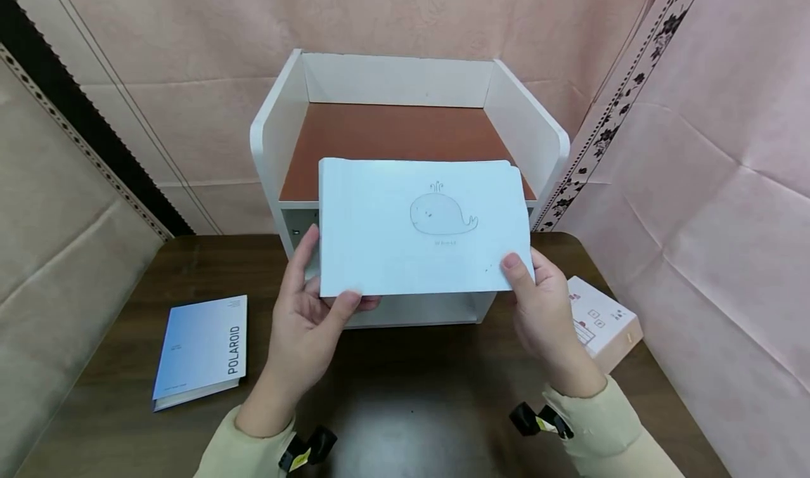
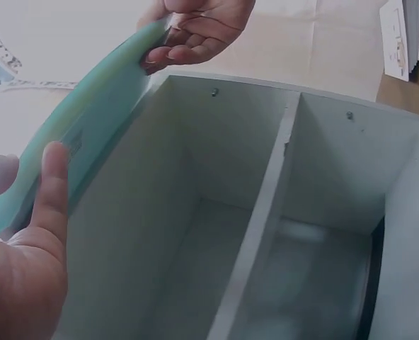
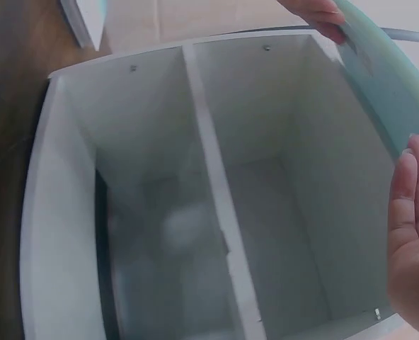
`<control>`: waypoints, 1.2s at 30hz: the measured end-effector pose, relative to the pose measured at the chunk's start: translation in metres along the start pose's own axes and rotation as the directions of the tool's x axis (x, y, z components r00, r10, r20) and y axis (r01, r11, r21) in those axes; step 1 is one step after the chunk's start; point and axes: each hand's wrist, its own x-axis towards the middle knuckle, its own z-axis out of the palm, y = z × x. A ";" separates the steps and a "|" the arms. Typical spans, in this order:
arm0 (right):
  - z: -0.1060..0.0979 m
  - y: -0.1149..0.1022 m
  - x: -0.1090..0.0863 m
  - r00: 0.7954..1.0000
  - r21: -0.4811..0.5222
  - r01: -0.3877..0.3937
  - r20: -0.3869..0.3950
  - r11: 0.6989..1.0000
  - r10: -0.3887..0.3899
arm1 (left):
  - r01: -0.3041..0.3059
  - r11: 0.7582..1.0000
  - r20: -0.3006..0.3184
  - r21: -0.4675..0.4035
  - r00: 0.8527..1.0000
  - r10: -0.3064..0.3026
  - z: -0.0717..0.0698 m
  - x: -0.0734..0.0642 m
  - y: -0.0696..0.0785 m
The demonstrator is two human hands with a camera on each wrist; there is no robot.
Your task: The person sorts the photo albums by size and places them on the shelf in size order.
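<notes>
A pale blue notebook (image 1: 367, 218) with a line drawing of a whale is held up by both hands in front of a white shelf unit (image 1: 399, 81). My left hand (image 1: 304, 330) grips its lower left corner, thumb over the front and fingers behind. At the lower right corner, my right hand (image 1: 547, 316) pinches it, thumb on the cover. Both wrist views show the notebook's back bowed slightly, with the left hand's fingers (image 2: 52, 188) and the right hand's fingers (image 3: 405, 191) against its green-blue underside.
The shelf unit has a brown top board (image 1: 392, 133) and two compartments split by a divider (image 3: 209, 156). On the dark wooden table (image 1: 405, 408), a blue book marked POLAROID (image 1: 202, 344) lies left and a thick white book (image 1: 601, 316) lies right. Pink cloth (image 1: 715, 183) hangs around.
</notes>
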 end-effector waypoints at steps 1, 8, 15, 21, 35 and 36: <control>0.001 -0.001 0.000 1.000 0.022 0.006 -0.001 1.000 -0.006 | -0.017 1.000 -0.002 0.009 1.000 0.017 0.001 0.000 0.001; -0.002 -0.010 0.001 0.986 0.177 0.073 0.135 0.982 -0.098 | -0.042 0.997 -0.046 0.064 0.998 0.045 0.004 0.002 0.010; -0.010 -0.013 0.006 0.943 0.296 0.095 0.280 0.950 -0.182 | -0.052 0.993 -0.055 0.110 0.997 0.058 0.004 0.007 0.017; -0.009 -0.010 0.010 0.959 0.306 0.080 0.235 0.949 -0.157 | -0.085 0.979 -0.057 0.186 0.994 0.097 0.004 0.017 0.019; 0.008 -0.008 0.028 0.991 0.189 0.068 0.101 0.980 -0.088 | -0.054 0.937 -0.126 0.346 0.987 0.103 0.001 0.040 0.018; 0.007 -0.007 0.028 0.990 0.192 0.072 0.107 0.979 -0.093 | -0.056 0.932 -0.121 0.359 0.987 0.106 0.000 0.040 0.018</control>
